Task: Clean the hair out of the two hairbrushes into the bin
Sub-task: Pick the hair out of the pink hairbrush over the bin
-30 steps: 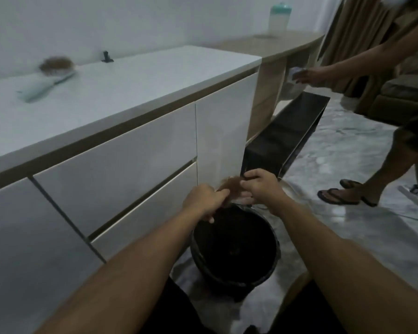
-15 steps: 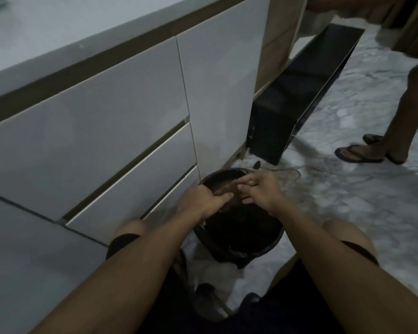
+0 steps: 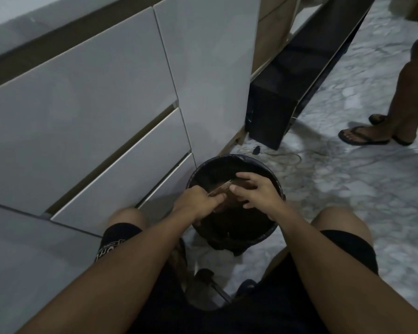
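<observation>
A round black bin (image 3: 274, 235) lined with a dark bag stands on the floor between my knees. Both my hands hover over its opening. My left hand (image 3: 198, 203) grips a brown hairbrush (image 3: 221, 189) by its lower end, and the brush slants up to the right. My right hand (image 3: 256, 191) rests its fingertips on the brush head, fingers spread; I cannot tell if hair is pinched between them. The second hairbrush is out of view.
White cabinet drawers (image 3: 94, 116) rise at the left, close to the bin. A black panel (image 3: 307, 75) leans on the floor behind it, with a cable (image 3: 285, 156) beside it. Another person's sandalled foot (image 3: 362, 136) stands at the right on the marble floor.
My view has tilted down and the countertop with the other brush has left the frame. My hands have sunk lower over the bin, still working on the brush.
</observation>
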`<state>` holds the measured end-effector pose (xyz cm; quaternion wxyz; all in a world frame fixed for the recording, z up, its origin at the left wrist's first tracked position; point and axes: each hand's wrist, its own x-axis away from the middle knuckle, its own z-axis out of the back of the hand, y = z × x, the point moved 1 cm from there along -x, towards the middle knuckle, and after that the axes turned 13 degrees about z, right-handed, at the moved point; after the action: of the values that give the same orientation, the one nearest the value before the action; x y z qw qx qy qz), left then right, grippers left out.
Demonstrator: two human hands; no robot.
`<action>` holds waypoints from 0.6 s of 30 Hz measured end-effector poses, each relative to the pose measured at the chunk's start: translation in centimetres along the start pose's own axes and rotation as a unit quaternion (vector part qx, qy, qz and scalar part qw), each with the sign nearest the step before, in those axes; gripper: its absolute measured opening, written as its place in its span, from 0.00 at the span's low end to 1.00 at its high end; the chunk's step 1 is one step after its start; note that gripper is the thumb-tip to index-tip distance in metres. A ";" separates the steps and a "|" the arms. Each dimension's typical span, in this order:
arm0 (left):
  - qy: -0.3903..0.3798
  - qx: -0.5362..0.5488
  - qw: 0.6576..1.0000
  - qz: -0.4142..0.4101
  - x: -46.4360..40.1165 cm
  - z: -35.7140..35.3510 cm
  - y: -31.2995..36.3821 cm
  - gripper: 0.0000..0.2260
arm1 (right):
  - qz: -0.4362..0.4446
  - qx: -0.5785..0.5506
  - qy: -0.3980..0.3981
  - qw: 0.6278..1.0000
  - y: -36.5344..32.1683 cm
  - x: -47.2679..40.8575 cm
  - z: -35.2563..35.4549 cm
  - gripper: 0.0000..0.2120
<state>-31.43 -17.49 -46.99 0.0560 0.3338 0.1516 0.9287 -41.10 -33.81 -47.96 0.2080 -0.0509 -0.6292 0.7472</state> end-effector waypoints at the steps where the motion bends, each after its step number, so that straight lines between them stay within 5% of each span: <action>1: 0.000 -0.001 1.000 -0.001 0.2 -0.1 0.1 0.23 | 0.023 0.031 -0.002 0.999 0.2 0.1 -0.1 0.18; 5: -0.004 -0.006 1.000 -0.001 0.5 -0.4 0.4 0.22 | 0.028 0.051 0.079 0.995 0.7 -0.3 0.0 0.06; 11: -0.016 0.037 0.999 0.003 0.3 0.0 -0.4 0.23 | -0.016 0.002 0.220 0.975 0.6 -0.6 1.0 0.06; 15: -0.007 0.045 0.999 0.009 0.5 0.4 -0.2 0.25 | -0.033 0.017 0.140 0.989 0.4 -0.4 1.1 0.07; 18: 0.002 0.040 0.999 0.010 0.7 0.4 0.2 0.24 | -0.008 -0.037 0.020 0.999 -0.6 0.4 0.4 0.20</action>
<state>-31.67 -17.45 -46.19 0.0331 0.3358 0.1852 0.9230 -41.40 -33.94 -47.20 0.2242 -0.0681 -0.6526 0.7205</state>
